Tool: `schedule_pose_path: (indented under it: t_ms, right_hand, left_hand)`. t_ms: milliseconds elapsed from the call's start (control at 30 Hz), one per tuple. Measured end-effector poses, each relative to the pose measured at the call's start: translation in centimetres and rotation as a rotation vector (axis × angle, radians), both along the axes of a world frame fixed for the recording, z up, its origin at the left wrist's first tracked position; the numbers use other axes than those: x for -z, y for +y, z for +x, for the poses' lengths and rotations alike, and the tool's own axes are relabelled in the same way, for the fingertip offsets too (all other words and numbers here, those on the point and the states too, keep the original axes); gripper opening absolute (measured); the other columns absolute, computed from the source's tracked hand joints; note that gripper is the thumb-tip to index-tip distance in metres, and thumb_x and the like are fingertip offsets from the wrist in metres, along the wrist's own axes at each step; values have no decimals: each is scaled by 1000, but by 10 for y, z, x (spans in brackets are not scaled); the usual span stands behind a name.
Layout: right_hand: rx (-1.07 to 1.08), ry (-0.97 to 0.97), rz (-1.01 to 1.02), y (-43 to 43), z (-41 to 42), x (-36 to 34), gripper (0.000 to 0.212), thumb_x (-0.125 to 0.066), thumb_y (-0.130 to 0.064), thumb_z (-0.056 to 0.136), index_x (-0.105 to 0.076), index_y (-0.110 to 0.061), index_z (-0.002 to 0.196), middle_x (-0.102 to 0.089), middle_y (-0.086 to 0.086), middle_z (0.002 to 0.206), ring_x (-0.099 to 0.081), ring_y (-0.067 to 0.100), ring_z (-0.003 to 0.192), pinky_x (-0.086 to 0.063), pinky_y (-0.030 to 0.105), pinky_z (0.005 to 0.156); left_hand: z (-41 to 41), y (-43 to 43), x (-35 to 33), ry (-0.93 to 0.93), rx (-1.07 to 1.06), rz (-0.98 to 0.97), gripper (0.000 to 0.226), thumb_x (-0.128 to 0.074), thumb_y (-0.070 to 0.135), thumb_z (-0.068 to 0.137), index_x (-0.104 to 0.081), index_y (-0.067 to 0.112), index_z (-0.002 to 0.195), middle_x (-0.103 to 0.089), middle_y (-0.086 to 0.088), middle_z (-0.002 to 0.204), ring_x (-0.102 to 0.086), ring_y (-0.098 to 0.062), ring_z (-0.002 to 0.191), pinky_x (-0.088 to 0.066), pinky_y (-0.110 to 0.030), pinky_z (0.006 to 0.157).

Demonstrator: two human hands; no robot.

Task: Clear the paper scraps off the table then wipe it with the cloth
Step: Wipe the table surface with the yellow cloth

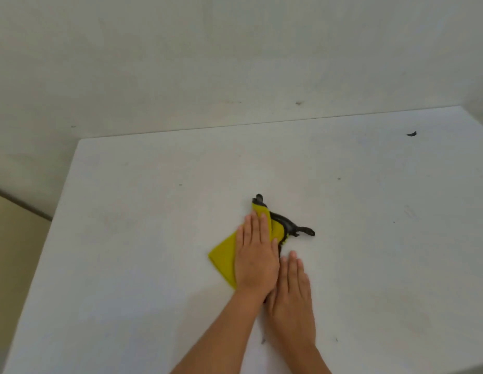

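Pressing flat with fingers together, the left hand (255, 255) holds the yellow cloth (224, 259) on the white table (127, 238), near its middle. Black paper scraps (291, 229) bunch against the cloth's far-right edge. The right hand (291, 295) lies open, palm down, beside it. One stray scrap (411, 134) sits well apart, far right.

- Left hand (255, 255) lies flat on a yellow cloth (224, 259) near the middle of the white bench (127, 238).
- Right hand (291, 295) lies flat on the bench, touching the left.
- Dark scraps (286, 226) sit bunched along the cloth's right edge.
- One dark scrap (411, 134) lies near the far right corner.
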State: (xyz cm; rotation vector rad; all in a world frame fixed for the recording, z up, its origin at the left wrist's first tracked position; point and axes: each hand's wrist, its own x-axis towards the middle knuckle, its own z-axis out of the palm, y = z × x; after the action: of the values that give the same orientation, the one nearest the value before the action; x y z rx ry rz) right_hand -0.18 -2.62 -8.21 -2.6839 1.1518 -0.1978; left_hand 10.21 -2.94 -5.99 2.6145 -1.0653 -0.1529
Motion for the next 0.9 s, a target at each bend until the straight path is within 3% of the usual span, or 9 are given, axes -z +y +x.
schedule_pose_path:
  t_ms: [100,167,300,400,467,533,633,767,900]
  right_hand:
    - [4,-47,2,-13,-5,-4,59,-5,-39,99,-32,-3,137,-49,18,137,-17,22,141,-6,26,112]
    - [27,-62,-22,-30,-9,-9,64,-6,-42,99,-40,1,132,-52,20,135,-29,25,131,-5,26,112]
    - [38,-12,-7,-64,-23,-6,69,-5,-45,98,-41,2,134,-46,18,140,-16,25,140,-3,29,113]
    - [4,-21,73,-69,-25,-6,63,-6,-46,97,-32,-2,135,-43,13,142,1,18,145,-4,29,113]
    - [-33,-31,157,-69,-24,-6,60,-6,-41,98,-35,-1,133,-49,17,138,-16,26,141,-5,29,113]
    - [-18,-126,209,-74,-23,-10,62,-5,-38,99,-40,1,134,-44,15,140,-33,29,136,-1,22,113]
    - [-1,-363,266,-92,-13,-26,65,-6,-45,89,-10,-11,145,0,-3,152,-2,6,143,18,7,109]
    - [-96,-277,253,-119,35,-44,88,5,-68,80,1,-13,149,20,-1,152,22,11,141,19,28,113]
    - [-115,5,136,-122,72,-27,92,0,-71,81,-16,-11,148,-3,21,156,1,35,145,17,40,112]
  left_hand:
    - [33,-5,-6,63,-55,6,53,-34,24,80,-55,-3,120,-63,-22,118,-63,-33,106,-50,-42,89]
    - [64,18,-5,38,-184,-53,53,-33,20,83,-48,-11,124,-56,-32,122,-57,-44,111,-44,-55,92]
    - [86,81,-3,93,-390,3,66,-22,35,88,-24,-6,140,-28,-28,146,-22,-41,138,-16,-48,114]
    - [54,55,2,42,-396,83,71,-25,43,87,-28,-7,138,-35,-28,143,-30,-42,135,-22,-50,111]
    - [20,4,0,76,-317,56,71,-25,43,86,-34,-8,135,-42,-29,138,-38,-43,130,-29,-53,108]
    - [-9,-46,-4,147,-224,-6,73,-15,45,85,-28,-1,140,-32,-22,147,-28,-35,137,-17,-42,115]
    - [-20,-86,-12,333,-200,-225,67,-1,41,88,-20,12,145,-15,-7,155,-10,-17,144,2,-24,114]
    - [15,-56,-27,521,-317,-556,41,-38,14,97,-37,10,138,-32,-3,149,-25,-12,139,-12,-12,107]
    - [67,-28,-4,211,-318,-138,53,-28,28,98,-17,4,144,-9,-10,156,-1,-21,145,0,-30,117]
